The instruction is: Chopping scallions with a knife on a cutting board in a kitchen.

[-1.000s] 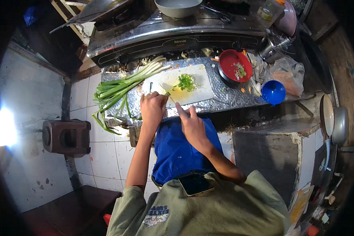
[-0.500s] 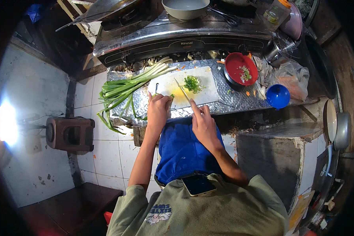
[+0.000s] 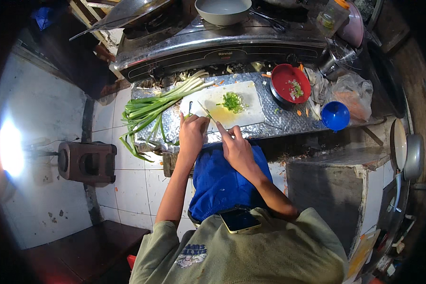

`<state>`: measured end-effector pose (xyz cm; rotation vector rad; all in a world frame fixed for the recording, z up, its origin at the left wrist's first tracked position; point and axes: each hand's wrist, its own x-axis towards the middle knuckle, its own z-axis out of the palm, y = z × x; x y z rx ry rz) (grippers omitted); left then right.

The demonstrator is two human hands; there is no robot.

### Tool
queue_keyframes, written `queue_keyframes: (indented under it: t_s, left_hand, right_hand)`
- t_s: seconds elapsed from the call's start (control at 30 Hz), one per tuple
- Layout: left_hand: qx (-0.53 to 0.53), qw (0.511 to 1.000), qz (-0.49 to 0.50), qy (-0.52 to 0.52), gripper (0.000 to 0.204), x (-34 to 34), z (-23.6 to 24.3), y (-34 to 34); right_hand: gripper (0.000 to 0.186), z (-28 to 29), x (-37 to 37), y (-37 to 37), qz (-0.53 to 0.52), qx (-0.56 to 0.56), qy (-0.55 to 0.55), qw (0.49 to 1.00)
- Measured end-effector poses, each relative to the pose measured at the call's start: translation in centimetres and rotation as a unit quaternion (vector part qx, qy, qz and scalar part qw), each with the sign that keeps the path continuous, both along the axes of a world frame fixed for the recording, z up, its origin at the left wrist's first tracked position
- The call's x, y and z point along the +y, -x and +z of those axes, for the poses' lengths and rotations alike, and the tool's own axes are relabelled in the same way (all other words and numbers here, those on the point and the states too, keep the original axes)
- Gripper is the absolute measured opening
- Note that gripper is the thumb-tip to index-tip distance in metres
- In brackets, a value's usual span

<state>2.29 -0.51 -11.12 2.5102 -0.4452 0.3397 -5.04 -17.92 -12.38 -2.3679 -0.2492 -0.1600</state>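
A white cutting board with a yellow stain lies on the foil-covered counter. My left hand is closed on a green onion at the board's near left edge; the fingers hide most of it. In my right hand is a knife, its blade slanting over the board close to the left fingers. Chopped green onion forms a small heap right of the blade. A bunch of whole green onions rests to the left, partly against the board.
A red bowl with a few chopped bits stands right of the board. Nearby are a blue cup and a clear plastic bag. Behind runs a gas stove carrying a pale bowl and a wok.
My right hand and the knife have moved left, bringing the blade from beside the chopped heap to near my left fingers. The left hand keeps its place on the board.
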Motion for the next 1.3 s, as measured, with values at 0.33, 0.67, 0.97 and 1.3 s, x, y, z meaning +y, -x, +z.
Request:
queue_keyframes:
  t_s: [0.33,0.67,0.97,1.3]
  left_hand:
    - [0.001,1.000,-0.007,0.011,0.013,0.1,0.4,0.0]
    - [0.010,1.000,-0.011,0.019,0.015,0.2,0.0,0.2]
    - [0.013,1.000,-0.020,0.015,0.017,-0.6,0.4,0.0]
    - [0.010,1.000,-0.015,0.012,0.024,-0.4,0.1,0.0]
  right_hand:
    - [0.061,0.3,0.1,0.5,0.001,0.008,-0.003,1.000]
    - [0.065,0.9,0.5,0.7,0.005,0.032,0.023,0.999]
    - [0.067,0.0,0.6,0.4,0.003,-0.005,0.085,0.996]
    - [0.071,0.2,0.7,0.6,-0.014,0.004,0.064,0.998]
